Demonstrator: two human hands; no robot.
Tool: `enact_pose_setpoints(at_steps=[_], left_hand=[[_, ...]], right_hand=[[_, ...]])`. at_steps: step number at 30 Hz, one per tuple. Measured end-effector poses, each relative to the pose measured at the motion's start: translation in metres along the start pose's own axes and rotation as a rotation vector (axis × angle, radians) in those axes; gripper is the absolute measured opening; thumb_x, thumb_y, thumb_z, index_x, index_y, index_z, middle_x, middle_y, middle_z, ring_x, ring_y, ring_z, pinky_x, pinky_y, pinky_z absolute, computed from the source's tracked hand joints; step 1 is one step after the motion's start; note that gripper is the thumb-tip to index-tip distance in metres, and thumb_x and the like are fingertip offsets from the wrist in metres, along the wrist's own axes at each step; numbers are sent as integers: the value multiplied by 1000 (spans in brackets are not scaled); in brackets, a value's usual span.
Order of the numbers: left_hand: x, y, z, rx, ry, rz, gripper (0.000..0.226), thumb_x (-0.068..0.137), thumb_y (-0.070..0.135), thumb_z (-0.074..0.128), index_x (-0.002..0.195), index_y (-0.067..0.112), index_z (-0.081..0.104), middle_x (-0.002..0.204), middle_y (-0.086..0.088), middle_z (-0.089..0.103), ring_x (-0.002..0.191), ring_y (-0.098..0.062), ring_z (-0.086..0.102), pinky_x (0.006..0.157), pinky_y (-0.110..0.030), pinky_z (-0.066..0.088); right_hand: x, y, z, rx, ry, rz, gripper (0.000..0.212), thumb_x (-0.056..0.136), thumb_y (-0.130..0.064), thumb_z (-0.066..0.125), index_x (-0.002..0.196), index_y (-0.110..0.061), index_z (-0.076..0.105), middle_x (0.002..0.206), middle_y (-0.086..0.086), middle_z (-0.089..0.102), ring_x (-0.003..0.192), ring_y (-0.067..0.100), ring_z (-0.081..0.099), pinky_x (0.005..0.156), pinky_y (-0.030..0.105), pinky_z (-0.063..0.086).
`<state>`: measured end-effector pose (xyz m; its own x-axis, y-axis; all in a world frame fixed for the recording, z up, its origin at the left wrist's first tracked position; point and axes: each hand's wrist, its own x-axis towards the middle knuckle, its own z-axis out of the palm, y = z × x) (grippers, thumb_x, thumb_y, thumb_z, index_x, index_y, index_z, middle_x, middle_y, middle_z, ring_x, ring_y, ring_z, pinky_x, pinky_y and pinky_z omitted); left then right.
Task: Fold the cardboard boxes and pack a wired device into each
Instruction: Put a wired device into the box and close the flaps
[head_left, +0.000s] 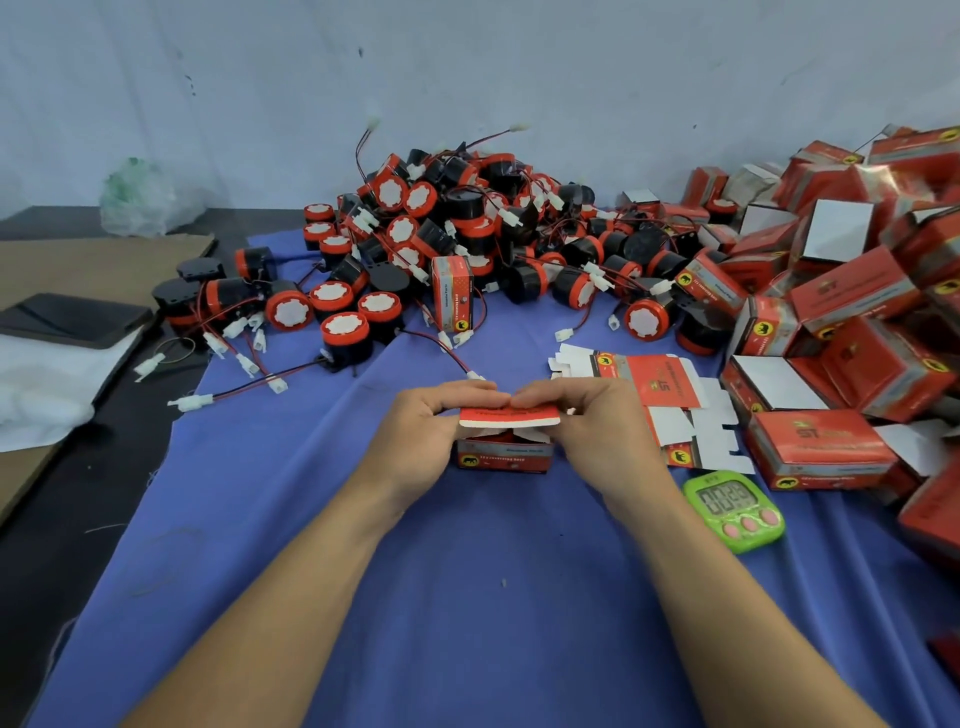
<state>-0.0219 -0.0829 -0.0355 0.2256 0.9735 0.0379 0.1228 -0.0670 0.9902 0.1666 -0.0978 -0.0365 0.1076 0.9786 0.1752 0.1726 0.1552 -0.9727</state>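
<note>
Left hand (426, 431) & right hand (587, 421) both curl round a small red box (504, 454) sitting on the blue cloth (467, 597). Fingertips pinch its top flap (509, 415), which is half down over the opening. Green timer (735, 506) sits just right of the grip w/ flat box blanks (654, 384) beyond-right. The wired devices pile (467, 234) is further back, folded boxes (831, 291) far right.
</note>
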Motion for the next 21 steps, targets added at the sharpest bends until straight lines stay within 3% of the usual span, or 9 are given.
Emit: enact_pose_setpoints(at_steps=[2,5,8,12,17,21], left_hand=[[-4,5,-7,19,-90,-13,39,88,4,57,106,26,84,131,16,69,126,0,60,97,-18,52],[-7,7,-14,108,-150,6,56,68,18,48,109,34,83,138,20,63,128,9,53,103,-17,45],[-9,5,-18,227,-200,76,45,76,30,68,119,40,78,145,20,57,135,6,49,113,-34,45],[-8,2,-25,346,-262,113,51,75,39,80,124,50,72,149,24,52,137,2,49,114,-42,45],[-8,-1,-23,424,-204,160,40,84,42,75,120,60,70,146,31,53,133,14,46,114,-32,44],[-5,-3,-23,407,-202,169,36,96,31,74,118,59,71,143,34,55,134,18,44,114,-28,42]], right_hand=[[-2,-3,-9,-9,-147,58,38,91,10,63,88,-21,84,102,-10,79,102,5,72,84,22,56],[-11,-8,-14,-8,-218,114,49,91,11,51,95,-24,84,111,-21,75,108,-2,67,68,8,48],[-20,-8,-17,-125,-210,68,40,88,-3,61,101,-35,82,118,-28,70,109,2,66,69,11,47],[-24,-12,-21,-304,-231,35,41,75,-15,87,109,-37,79,119,-31,68,108,18,67,86,31,56],[-23,-11,-15,-221,-159,42,33,79,-5,85,103,-28,82,105,-26,74,101,-5,69,78,11,53],[-24,-8,-13,-199,-144,34,26,83,-13,84,104,-28,82,109,-19,75,102,-9,67,85,14,54]])
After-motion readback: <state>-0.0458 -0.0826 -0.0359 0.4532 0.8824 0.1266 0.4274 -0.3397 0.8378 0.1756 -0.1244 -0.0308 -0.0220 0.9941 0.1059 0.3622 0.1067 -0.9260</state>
